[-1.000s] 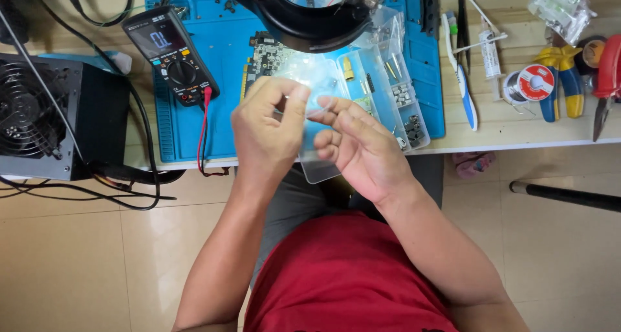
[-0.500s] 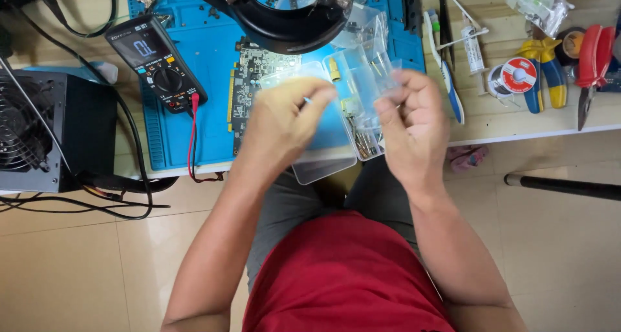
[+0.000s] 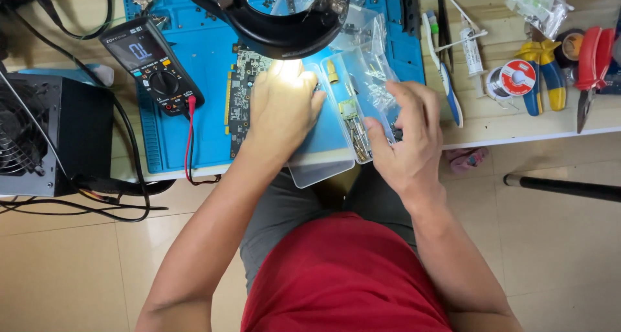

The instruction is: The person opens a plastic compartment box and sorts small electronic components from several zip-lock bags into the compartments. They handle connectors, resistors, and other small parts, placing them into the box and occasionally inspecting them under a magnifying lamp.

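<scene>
Since half a second earlier, both hands had dropped from a raised position in front of the chest down to the bench edge. The left hand (image 3: 283,106) lay palm-down on the clear plastic parts box (image 3: 323,152), fingers curled over its far part beside the circuit board (image 3: 240,99); whether it gripped anything small could not be told, as glare from the lamp magnifier (image 3: 284,15) washed out the knuckles. The right hand (image 3: 406,138) was loosely spread, fingers part-open and holding nothing visible, fingertips resting at the box's divided compartments (image 3: 356,122). The box lay between the two hands, its long axis running away from the person, its near end overhanging the edge of the blue mat (image 3: 194,67). The right hand was nearer the compartments. A multimeter (image 3: 152,64) sat well to the left of the left hand.
</scene>
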